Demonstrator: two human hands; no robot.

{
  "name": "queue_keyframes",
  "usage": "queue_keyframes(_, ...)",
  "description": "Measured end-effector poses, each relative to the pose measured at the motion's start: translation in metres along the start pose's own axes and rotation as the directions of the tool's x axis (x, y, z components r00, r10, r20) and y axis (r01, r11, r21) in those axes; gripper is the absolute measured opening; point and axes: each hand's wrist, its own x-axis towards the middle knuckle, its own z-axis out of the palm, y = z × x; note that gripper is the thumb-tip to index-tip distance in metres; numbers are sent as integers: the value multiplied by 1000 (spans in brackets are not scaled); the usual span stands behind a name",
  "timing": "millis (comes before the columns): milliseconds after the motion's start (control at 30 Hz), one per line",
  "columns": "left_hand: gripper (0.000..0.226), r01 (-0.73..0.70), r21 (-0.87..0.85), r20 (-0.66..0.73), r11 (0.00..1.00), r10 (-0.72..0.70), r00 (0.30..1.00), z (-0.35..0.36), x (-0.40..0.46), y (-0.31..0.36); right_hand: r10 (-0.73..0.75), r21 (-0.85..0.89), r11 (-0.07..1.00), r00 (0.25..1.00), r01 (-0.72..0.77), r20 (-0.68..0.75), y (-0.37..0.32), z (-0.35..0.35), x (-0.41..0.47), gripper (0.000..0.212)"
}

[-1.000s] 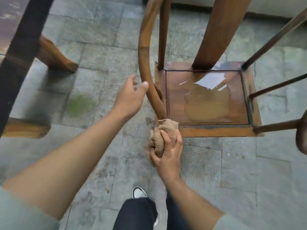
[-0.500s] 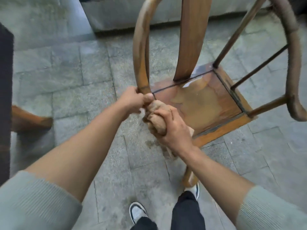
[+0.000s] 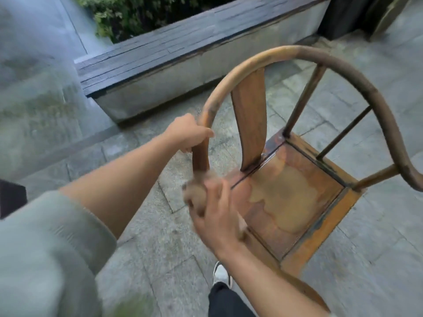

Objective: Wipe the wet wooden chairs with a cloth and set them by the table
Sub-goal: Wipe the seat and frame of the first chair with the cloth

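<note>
A wooden chair with a curved horseshoe arm rail and a centre back splat stands on stone paving, its square seat dark and patchy with wet. My left hand is closed around the near left part of the arm rail. Just below it, at the seat's near left corner, my right hand grips a bunched tan cloth, blurred by motion. The cloth touches the base of the arm post.
A low concrete planter wall with a dark wooden cap runs behind the chair, with green shrubs beyond. Grey stone paving surrounds the chair. My shoe and dark trouser leg are below. A dark edge shows at far left.
My left hand went from open beside the arm rail to gripping it. The right hand with the cloth moved up from below the seat corner. The view swung up and the chair turned.
</note>
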Motion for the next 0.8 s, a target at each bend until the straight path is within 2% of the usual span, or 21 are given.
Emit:
queue_keyframes(67,57,-13,81,145,997,1,989,-24,20,6,229,40,973,967,-226,-115,-39,8,72,68)
queue_keyframes(133,61,-85,137,164,987,62,985,-41,39,15,336,-4,940,923,-342,-189,-59,8,122,72)
queue_keyframes(200,54,-197,181,147,964,172,974,-54,67,30,368,-46,919,896,-391,-248,-68,8,151,71)
queue_keyframes(300,45,-366,190,194,911,331,923,-64,115,66,412,-38,892,845,-450,-340,-69,7,188,68)
queue_keyframes(467,42,-649,146,242,747,609,756,-68,184,123,553,3,790,711,-613,-435,-70,-2,267,73)
queue_keyframes(567,48,-736,166,292,657,680,673,-67,221,146,567,-66,737,668,-673,-481,-71,-8,299,69)
queue_keyframes(633,49,-781,183,348,597,704,620,-68,241,164,599,-138,646,610,-751,-519,-66,-14,324,61)
queue_keyframes(800,40,-828,136,368,544,748,552,-50,291,228,705,-8,554,474,-833,-528,-34,-41,389,56)
